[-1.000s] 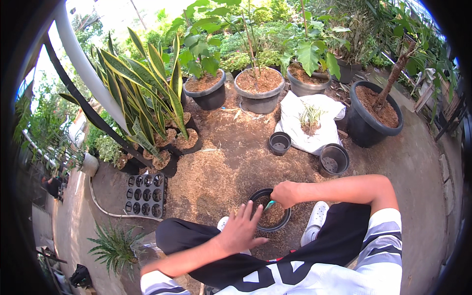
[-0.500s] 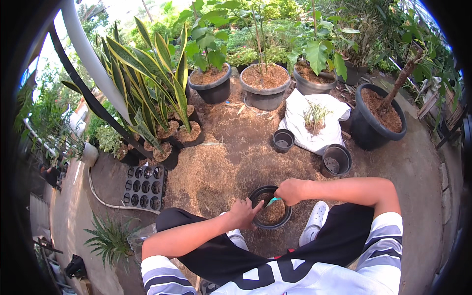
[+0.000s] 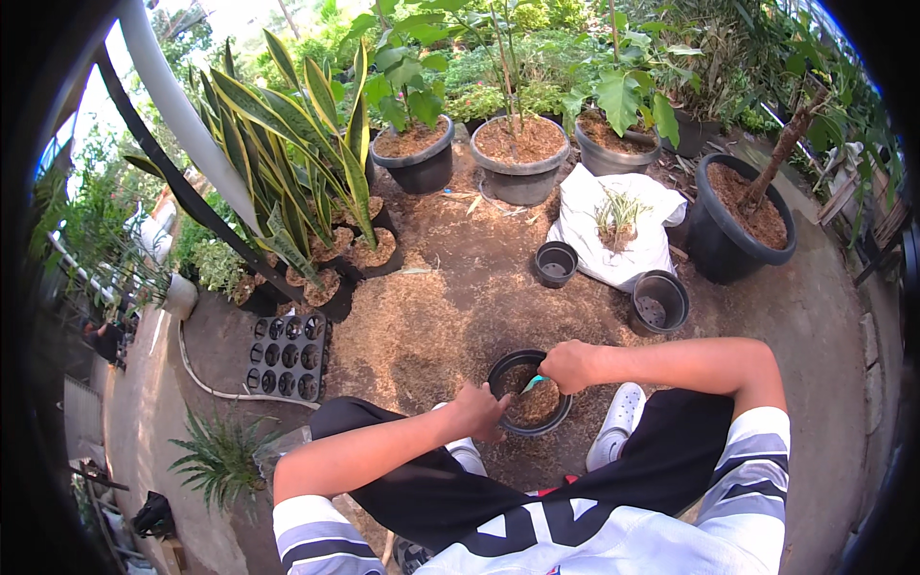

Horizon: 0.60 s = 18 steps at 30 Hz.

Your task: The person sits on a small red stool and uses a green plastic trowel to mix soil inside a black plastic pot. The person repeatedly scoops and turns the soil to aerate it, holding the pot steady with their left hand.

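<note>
Clenching a green tool (image 3: 534,383) in the right hand (image 3: 567,366) over the black pot (image 3: 541,429), lower centre of the frame. Resting the left hand (image 3: 480,412) against its left rim, cannot tell whether pinching; spread open a second ago, now apparently steadying the pot. Farther out: cell tray (image 3: 287,356) at left, white sack (image 3: 580,240) right of centre.

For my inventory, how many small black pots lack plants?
3: first pot at the left hand, second pot left of the white sack, third pot in front. More may be hidden.

No lettering is readable (the white shirt (image 3: 623,539) bears bold black shapes (image 3: 522,539)).
</note>
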Available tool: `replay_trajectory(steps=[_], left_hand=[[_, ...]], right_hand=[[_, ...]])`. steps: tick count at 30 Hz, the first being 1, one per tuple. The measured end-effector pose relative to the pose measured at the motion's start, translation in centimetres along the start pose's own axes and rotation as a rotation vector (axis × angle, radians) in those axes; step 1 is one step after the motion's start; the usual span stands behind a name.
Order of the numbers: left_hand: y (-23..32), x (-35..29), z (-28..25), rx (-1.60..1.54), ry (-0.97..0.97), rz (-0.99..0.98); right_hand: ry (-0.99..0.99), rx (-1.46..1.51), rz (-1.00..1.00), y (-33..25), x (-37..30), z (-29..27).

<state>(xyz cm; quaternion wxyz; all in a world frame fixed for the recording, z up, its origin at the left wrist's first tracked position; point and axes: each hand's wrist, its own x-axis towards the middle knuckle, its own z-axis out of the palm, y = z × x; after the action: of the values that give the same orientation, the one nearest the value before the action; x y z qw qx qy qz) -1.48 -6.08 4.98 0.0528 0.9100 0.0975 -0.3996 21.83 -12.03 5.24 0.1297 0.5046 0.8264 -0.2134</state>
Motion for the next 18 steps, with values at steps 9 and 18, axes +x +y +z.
replay_trajectory(steps=[9,18], left_hand=[[11.6,-14.0,-6.9,0.039,0.441,0.339],[8.5,-16.6,-8.0,-0.052,0.456,0.34]], right_hand=[[-0.024,0.007,0.028,-0.7,-0.5,0.2],[-0.084,0.002,0.045,0.0,-0.2,0.3]])
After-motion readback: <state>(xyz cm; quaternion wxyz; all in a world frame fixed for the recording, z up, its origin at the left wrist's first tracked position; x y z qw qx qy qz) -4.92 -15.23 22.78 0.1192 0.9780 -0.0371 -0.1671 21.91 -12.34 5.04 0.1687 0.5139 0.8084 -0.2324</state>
